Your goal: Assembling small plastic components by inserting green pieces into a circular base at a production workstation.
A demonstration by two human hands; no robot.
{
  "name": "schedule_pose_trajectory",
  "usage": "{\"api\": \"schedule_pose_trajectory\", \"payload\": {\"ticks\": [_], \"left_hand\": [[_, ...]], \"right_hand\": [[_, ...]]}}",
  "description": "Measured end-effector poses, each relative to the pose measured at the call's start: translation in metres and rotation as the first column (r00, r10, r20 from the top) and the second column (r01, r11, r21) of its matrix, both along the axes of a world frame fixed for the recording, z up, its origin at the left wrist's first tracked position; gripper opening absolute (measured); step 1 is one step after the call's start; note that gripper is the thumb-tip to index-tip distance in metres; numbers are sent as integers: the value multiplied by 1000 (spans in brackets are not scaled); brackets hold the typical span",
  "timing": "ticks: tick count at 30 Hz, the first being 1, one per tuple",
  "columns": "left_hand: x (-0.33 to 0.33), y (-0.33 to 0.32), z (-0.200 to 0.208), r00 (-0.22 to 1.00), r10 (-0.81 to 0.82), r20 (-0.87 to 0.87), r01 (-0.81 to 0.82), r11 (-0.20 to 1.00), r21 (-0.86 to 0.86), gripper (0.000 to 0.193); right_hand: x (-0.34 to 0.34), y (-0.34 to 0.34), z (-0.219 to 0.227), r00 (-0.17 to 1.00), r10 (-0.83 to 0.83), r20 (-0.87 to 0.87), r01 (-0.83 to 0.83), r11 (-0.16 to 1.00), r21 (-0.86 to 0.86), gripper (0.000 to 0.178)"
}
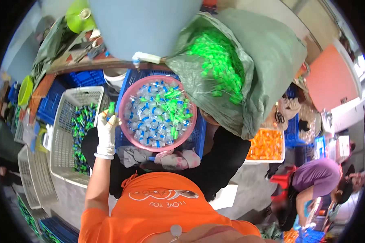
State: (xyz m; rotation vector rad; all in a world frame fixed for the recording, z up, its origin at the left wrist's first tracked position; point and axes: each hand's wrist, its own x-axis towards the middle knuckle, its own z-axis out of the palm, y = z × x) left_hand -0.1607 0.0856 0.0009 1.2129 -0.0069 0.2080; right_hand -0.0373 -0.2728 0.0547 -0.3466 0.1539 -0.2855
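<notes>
My left hand (106, 135) wears a white glove with some fingertips bare. It is raised between the white crate and the pink basin, its fingers closed on a small green plastic cap (111, 107). Just right of it, the round pink basin (123, 128) holds many clear plastic pieces with blue bands (144, 123). Bright green caps with thin pale stems (175, 106) lie on top of them, mostly on the right side. My right hand does not show. A large grey-green woven sack (267, 52) lies open toward the basin, with more green stemmed pieces (217, 60) inside.
The basin sits in a blue crate (199, 135). A white slotted crate (57, 141) with green and dark blue pieces (82, 133) stands left. A large grey-blue barrel (144, 28) rises ahead. Orange pieces (265, 146) fill a tray at right; another person (316, 178) is bent over nearby.
</notes>
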Motion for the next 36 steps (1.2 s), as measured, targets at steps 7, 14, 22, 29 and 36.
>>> {"api": "schedule_pose_trajectory", "payload": {"ticks": [7, 14, 22, 29, 36], "left_hand": [[-9, 1, 16, 999, 11, -32, -11, 1000, -22, 31], [-25, 27, -3, 1000, 3, 3, -3, 997, -79, 36], [-19, 3, -8, 990, -136, 27, 138, 979, -150, 35], [-16, -15, -4, 976, -219, -12, 214, 963, -163, 31], [-26, -34, 1, 971, -230, -73, 226, 973, -49, 33]], "right_hand": [[-39, -32, -39, 963, 1, -271, -170, 780, -602, 20], [-171, -105, -97, 797, -273, -539, -421, 389, -819, 19], [-328, -118, -173, 486, -468, -738, -845, -37, -533, 19], [-468, -157, -193, 239, -667, -705, -947, -320, -18, 21], [-453, -202, -226, 439, -638, -633, -891, -397, -219, 28]]}}
